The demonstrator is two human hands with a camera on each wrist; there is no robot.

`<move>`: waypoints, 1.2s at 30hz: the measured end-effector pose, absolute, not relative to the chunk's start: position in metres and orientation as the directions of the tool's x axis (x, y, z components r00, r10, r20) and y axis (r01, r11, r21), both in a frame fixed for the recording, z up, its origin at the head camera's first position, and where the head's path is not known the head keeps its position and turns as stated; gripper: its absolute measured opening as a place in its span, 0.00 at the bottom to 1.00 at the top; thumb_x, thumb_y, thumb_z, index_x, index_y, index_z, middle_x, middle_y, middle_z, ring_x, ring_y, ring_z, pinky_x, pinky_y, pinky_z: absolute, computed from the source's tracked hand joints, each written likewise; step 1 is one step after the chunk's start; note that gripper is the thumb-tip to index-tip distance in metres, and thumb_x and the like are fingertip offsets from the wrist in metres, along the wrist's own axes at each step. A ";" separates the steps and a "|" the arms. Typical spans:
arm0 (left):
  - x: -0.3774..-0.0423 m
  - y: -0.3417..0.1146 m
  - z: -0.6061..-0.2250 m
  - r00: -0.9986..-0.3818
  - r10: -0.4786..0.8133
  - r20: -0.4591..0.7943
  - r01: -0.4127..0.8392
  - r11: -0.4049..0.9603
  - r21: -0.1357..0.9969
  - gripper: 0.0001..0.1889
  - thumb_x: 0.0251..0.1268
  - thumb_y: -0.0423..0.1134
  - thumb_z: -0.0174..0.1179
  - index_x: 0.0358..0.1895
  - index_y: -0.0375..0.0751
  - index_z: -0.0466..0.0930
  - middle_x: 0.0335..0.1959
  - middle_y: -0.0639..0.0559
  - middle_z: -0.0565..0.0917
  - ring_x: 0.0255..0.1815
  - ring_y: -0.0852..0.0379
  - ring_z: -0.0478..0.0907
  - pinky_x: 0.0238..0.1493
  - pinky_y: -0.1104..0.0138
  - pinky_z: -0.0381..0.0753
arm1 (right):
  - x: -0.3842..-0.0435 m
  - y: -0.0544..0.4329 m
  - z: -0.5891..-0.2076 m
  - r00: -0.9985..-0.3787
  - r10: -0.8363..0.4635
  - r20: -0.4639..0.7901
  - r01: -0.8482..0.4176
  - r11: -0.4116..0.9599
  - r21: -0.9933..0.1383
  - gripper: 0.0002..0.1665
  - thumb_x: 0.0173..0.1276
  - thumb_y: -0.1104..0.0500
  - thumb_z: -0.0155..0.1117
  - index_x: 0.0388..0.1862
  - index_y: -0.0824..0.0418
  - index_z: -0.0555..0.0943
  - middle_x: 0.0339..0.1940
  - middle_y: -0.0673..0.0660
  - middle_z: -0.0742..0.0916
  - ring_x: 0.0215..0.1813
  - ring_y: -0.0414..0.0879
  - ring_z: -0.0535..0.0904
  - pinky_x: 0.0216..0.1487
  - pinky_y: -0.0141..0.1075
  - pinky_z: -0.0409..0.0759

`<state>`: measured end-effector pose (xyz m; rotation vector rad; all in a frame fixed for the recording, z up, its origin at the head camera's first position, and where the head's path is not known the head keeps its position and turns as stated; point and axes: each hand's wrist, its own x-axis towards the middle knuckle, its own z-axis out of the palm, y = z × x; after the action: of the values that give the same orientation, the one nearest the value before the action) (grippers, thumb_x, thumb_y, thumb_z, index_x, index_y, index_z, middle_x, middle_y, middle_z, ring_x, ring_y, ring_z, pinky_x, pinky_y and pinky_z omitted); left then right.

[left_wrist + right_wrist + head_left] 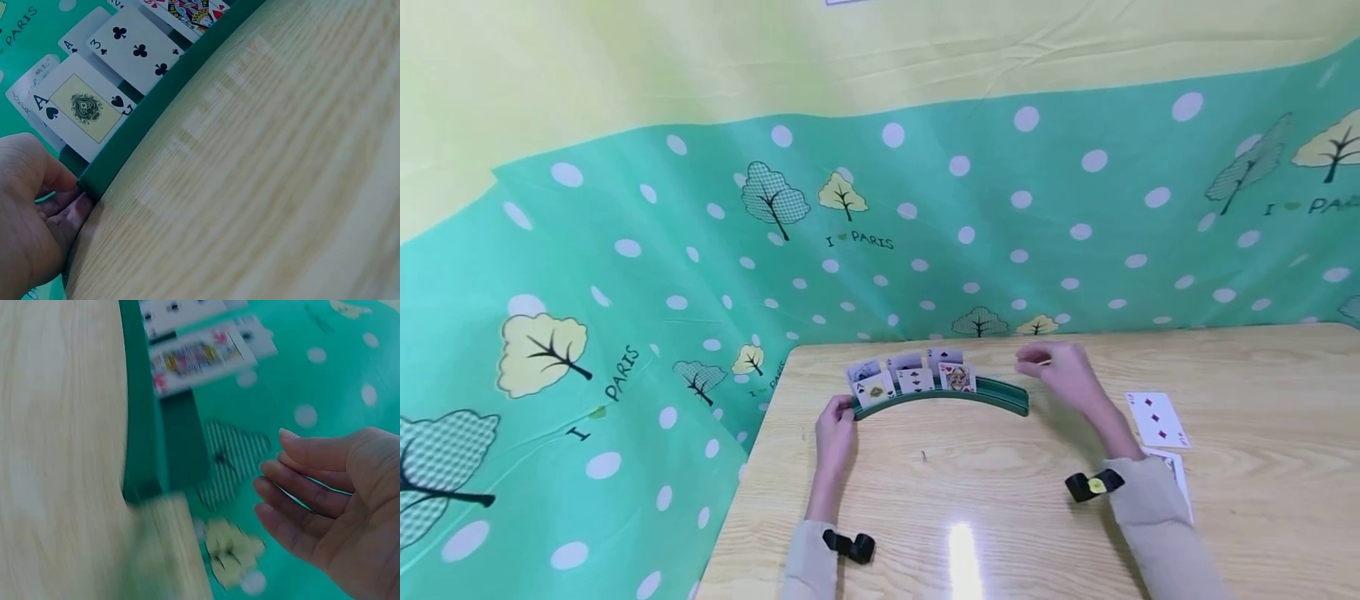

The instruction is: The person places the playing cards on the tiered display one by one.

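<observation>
A curved green card holder (1006, 398) stands on the table with playing cards in two rows. Its front row has an ace of spades (85, 107), a three of clubs (139, 51) and a red face card (199, 357). Behind them are a joker (32, 87), another ace and a two, partly covered. My left hand (835, 433) pinches the holder's left end between thumb and fingers. Past the holder's right end, my right hand (1063, 375) hovers with fingers loosely bent and nothing visible in them.
On the table's right lies a three of diamonds (1157, 420), face up. Another card (1177, 477) is partly hidden under the right sleeve. A green dotted cloth (925, 192) hangs behind the wooden table (925, 492) and along its left side.
</observation>
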<state>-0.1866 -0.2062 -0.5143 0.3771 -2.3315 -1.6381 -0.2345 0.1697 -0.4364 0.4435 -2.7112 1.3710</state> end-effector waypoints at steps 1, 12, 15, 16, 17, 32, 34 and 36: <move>-0.187 -0.207 -0.514 -0.930 -0.361 0.072 -0.056 0.331 0.942 0.16 0.71 0.27 0.50 0.56 0.28 0.80 0.51 0.34 0.84 0.53 0.41 0.81 0.58 0.50 0.78 | -0.235 0.177 -0.435 -0.956 -0.215 0.197 -0.287 0.576 -0.765 0.15 0.71 0.62 0.69 0.52 0.71 0.85 0.47 0.66 0.89 0.49 0.61 0.85 0.49 0.50 0.85; -0.187 -0.214 -0.513 -0.934 -0.352 0.067 -0.053 0.322 0.945 0.15 0.71 0.27 0.50 0.56 0.27 0.80 0.52 0.33 0.84 0.53 0.41 0.81 0.55 0.54 0.79 | -0.226 0.242 -0.440 -0.965 -0.102 0.241 -0.244 0.686 -0.686 0.18 0.72 0.60 0.69 0.53 0.74 0.83 0.44 0.70 0.89 0.46 0.63 0.84 0.40 0.37 0.81; -0.187 -0.213 -0.511 -0.935 -0.349 0.061 -0.057 0.316 0.947 0.16 0.71 0.27 0.50 0.56 0.27 0.80 0.52 0.33 0.84 0.54 0.41 0.81 0.57 0.52 0.79 | -0.221 0.257 -0.445 -0.967 -0.077 0.242 -0.225 0.699 -0.679 0.19 0.73 0.59 0.69 0.52 0.74 0.83 0.44 0.70 0.88 0.46 0.63 0.84 0.37 0.31 0.78; -0.187 -0.212 -0.511 -0.936 -0.347 0.058 -0.058 0.316 0.947 0.16 0.71 0.27 0.49 0.57 0.27 0.80 0.53 0.33 0.83 0.54 0.41 0.81 0.57 0.52 0.79 | -0.219 0.261 -0.447 -0.969 -0.069 0.236 -0.215 0.701 -0.680 0.19 0.73 0.59 0.68 0.53 0.74 0.83 0.45 0.71 0.88 0.46 0.64 0.84 0.37 0.29 0.77; -0.187 -0.212 -0.510 -0.937 -0.345 0.057 -0.059 0.318 0.946 0.16 0.72 0.27 0.49 0.57 0.27 0.79 0.53 0.33 0.83 0.54 0.40 0.81 0.58 0.51 0.79 | -0.217 0.266 -0.448 -0.971 -0.063 0.231 -0.207 0.705 -0.678 0.20 0.74 0.59 0.68 0.53 0.75 0.83 0.45 0.71 0.88 0.46 0.64 0.84 0.36 0.28 0.77; -0.186 -0.211 -0.511 -0.938 -0.341 0.057 -0.058 0.317 0.947 0.16 0.71 0.27 0.50 0.56 0.27 0.80 0.52 0.33 0.84 0.53 0.40 0.81 0.57 0.52 0.78 | -0.199 0.316 -0.461 -0.999 0.001 -0.037 0.025 0.758 -0.651 0.34 0.71 0.57 0.69 0.61 0.85 0.71 0.49 0.80 0.82 0.47 0.71 0.80 0.40 0.50 0.82; -0.184 -0.210 -0.513 -0.936 -0.347 0.052 -0.062 0.310 0.949 0.15 0.71 0.27 0.50 0.56 0.27 0.80 0.51 0.33 0.84 0.53 0.40 0.81 0.56 0.53 0.79 | -0.199 0.320 -0.461 -0.997 0.002 -0.080 0.052 0.779 -0.625 0.38 0.70 0.55 0.70 0.61 0.87 0.69 0.49 0.82 0.81 0.46 0.71 0.79 0.41 0.55 0.81; -0.183 -0.209 -0.513 -0.935 -0.349 0.060 -0.058 0.318 0.946 0.15 0.71 0.27 0.50 0.55 0.27 0.80 0.51 0.34 0.84 0.52 0.42 0.81 0.55 0.55 0.79 | -0.200 0.324 -0.462 -0.995 -0.005 -0.104 0.059 0.798 -0.600 0.42 0.69 0.52 0.71 0.60 0.88 0.68 0.51 0.84 0.79 0.45 0.70 0.79 0.42 0.55 0.81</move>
<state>-0.1832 -0.2095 -0.5132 0.3697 -2.3322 -1.6588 -0.1996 0.3238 -0.4621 -0.0459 -3.0737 1.0304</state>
